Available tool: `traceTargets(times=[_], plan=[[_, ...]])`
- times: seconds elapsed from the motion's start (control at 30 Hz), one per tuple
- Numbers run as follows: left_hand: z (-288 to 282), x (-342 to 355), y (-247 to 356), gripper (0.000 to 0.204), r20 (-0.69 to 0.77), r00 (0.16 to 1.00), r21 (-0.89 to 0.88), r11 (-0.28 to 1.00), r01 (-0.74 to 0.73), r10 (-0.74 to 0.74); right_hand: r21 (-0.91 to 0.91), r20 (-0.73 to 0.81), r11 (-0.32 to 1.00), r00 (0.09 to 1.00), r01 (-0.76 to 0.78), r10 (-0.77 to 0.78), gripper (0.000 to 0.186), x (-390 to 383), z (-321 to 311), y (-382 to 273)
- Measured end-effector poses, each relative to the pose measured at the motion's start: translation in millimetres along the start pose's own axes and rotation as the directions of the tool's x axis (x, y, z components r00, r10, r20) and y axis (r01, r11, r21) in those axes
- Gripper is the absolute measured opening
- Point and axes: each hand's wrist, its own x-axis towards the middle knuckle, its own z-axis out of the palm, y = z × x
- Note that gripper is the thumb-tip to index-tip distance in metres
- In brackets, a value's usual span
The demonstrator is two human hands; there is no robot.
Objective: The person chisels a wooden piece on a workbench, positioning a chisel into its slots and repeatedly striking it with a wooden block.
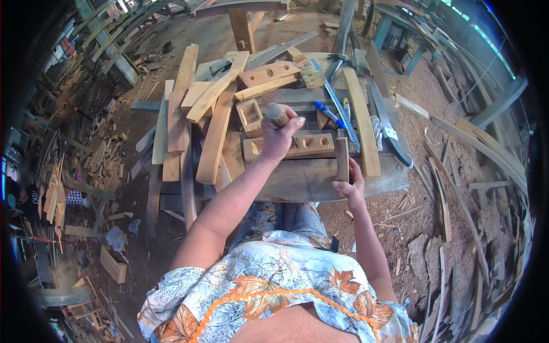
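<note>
The left hand (281, 134) hides all but the butt of its wooden handle (277, 114). At lower centre, the right hand (350, 188) covers the wooden strip's (342, 157) lower end.

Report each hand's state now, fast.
Left hand: closed in a fist around a wooden handle, above the slotted wooden block.
Right hand: fingers closed on an upright wooden piece at the bench edge.

The surface (297, 180) is grey, weathered, rough wood. The mortised block (297, 146) and planks (217, 131) are pale, matt sawn wood. The ruler (342, 111) looks like dull metal.
</note>
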Motion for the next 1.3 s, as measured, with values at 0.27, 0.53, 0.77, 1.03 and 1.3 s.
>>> traceTargets(times=[0.27,0.53,0.77,1.03,1.3], plan=[[16.8,-4.3,-5.6,0.018,0.129,0.991,0.076,0.997,-0.031,0.021,-0.072,-0.022,0.961,0.963,0.266,-0.269,0.095,12.6,42.4,-123.7],[24.9,-9.2,-12.7,0.016,0.097,0.995,-0.086,0.996,-0.016,0.024,-0.786,0.282,0.516,0.94,0.341,-0.192,0.096,9.0,100.2,-209.4],[20.6,-8.3,-10.0,0.019,0.214,0.977,0.17,0.984,-0.059,0.022,-0.315,0.222,0.629,0.7,0.711,-0.679,0.097,9.4,86.6,-200.3],[6.6,-16.7,-8.0,0.015,0.133,0.99,0.023,0.998,-0.05,0.047,-0.231,0.165,0.899,0.926,0.371,-0.34,0.096,19.5,43.3,-152.6],[-29.0,16.5,8.3,0.014,-0.357,0.933,-0.244,0.968,-0.058,-0.034,-0.214,-0.152,0.976,0.988,-0.04,0.007,0.087,6.1,-1.5,-29.3]])
